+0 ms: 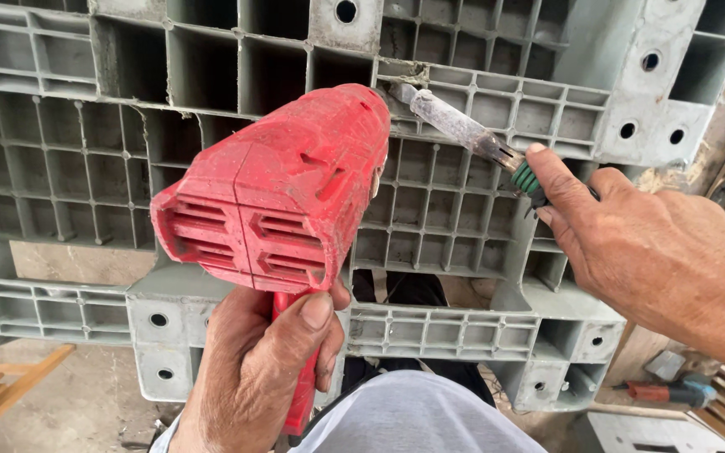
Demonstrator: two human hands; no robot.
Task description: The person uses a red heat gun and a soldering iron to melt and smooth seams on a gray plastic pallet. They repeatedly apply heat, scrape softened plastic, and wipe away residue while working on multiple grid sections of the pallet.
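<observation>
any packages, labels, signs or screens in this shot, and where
None that can be made out: no package, label, sign or screen shows. In view are only the red heat gun in the left hand, the metal tool held by the right hand, and the grey plastic pallet.

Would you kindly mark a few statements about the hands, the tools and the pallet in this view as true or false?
1. The left hand grips a red power tool by its handle. True.
2. The right hand is empty. False: it holds a worn chisel-like tool with a green collar.
3. That tool's tip rests against the grey plastic pallet. True.
4. The pallet is wooden and brown. False: it is grey ribbed plastic.
5. The red tool's nose points toward the pallet. True.
</observation>
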